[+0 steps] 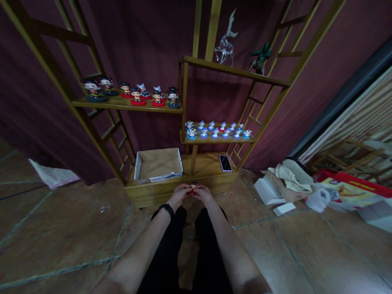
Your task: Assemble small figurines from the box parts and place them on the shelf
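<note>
Between my two hands, just in front of the wooden shelf unit (pixel 153 195), is a small figurine (pixel 193 185) with dark hair and a red base. My left hand (pixel 181 193) pinches it from the left, a dark band round the wrist. From the right, the fingers of my right hand (pixel 203 193) close on the same figurine. Figurines with red or dark bases, such as a dark-haired one (pixel 136 94), stand on the upper left shelf (pixel 122 105). Rows of small blue and purple figurines (pixel 215 132) stand on the right middle shelf (pixel 219 140).
An open cardboard box (pixel 159 161) and a phone (pixel 225 163) lie on the bottom shelf. Above right stand a clear deer ornament (pixel 226 48) and a dark green statuette (pixel 259 58). White boxes (pixel 267 191), cloth (pixel 289 178) and a plastic bag (pixel 318 199) sit on the floor at right.
</note>
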### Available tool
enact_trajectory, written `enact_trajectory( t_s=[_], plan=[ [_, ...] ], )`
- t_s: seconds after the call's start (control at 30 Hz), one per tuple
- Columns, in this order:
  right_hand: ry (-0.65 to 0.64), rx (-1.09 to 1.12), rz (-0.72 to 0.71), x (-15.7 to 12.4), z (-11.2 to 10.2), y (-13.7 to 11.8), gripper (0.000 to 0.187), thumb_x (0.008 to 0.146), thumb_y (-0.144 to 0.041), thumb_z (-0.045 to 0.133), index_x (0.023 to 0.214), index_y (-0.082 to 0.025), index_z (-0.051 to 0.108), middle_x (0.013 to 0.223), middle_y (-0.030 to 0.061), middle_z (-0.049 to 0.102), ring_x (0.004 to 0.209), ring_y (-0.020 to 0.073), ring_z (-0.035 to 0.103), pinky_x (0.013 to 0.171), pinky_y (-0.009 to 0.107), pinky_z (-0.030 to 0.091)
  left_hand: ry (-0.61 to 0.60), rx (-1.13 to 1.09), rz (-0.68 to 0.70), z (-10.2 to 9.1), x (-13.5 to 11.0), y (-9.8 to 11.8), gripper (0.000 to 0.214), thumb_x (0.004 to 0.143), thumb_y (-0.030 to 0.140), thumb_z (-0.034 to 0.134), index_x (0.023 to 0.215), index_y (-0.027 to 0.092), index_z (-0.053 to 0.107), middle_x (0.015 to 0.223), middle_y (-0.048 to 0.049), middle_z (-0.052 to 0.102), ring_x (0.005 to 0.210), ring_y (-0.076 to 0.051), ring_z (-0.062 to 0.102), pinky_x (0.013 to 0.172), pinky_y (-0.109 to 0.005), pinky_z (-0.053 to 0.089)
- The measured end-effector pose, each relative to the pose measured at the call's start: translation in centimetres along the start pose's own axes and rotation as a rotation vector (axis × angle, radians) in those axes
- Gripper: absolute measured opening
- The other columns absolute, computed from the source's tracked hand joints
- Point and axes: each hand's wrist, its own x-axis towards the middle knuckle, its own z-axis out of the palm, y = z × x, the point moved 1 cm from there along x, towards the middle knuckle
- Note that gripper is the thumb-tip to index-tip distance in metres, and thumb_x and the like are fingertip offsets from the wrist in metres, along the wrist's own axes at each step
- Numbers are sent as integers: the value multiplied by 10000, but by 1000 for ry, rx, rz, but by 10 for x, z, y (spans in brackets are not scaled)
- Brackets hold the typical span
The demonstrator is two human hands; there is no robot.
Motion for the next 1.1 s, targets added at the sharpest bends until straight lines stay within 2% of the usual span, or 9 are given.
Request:
enact_trajectory(
  t_s=[0.27,0.4,0.63,0.87,1.1],
  plan=[
    [38,-55,-20,8,-3,5,267,405,-244,788,575,-142,608,628,1,639,571,127,598,656,321,510,24,28,8,1,0,1,148,510,160,715,611,135,611,593,-17,635,574,-130,590,614,-259,484],
    [54,-64,-30,11,-7,8,263,441,-273,779,601,-146,613,641,2,637,595,131,604,635,308,507,21,11,3,0,-1,0,147,521,165,721,611,137,610,614,-19,638,594,-135,598,634,-275,490],
    [18,-31,-44,12,-12,13,246,450,-225,774,587,-157,582,692,-5,652,633,129,614,648,294,509,8,3,15,-2,-1,-3,159,519,119,712,624,130,594,653,-30,646,617,-140,607,643,-282,489],
    [15,26,-48,14,-12,12,308,442,-155,779,676,-170,580,633,-22,645,596,136,620,640,303,519,23,-40,21,-1,-1,-2,225,526,54,714,687,138,581,645,-12,634,593,-121,604,624,-260,498],
    [-56,47,-51,15,-12,9,346,453,-165,785,750,-161,606,712,10,678,625,149,639,649,298,529,5,-93,-73,-2,-2,1,224,580,42,720,726,125,571,690,-36,646,605,-117,620,639,-251,516]
  ],
)
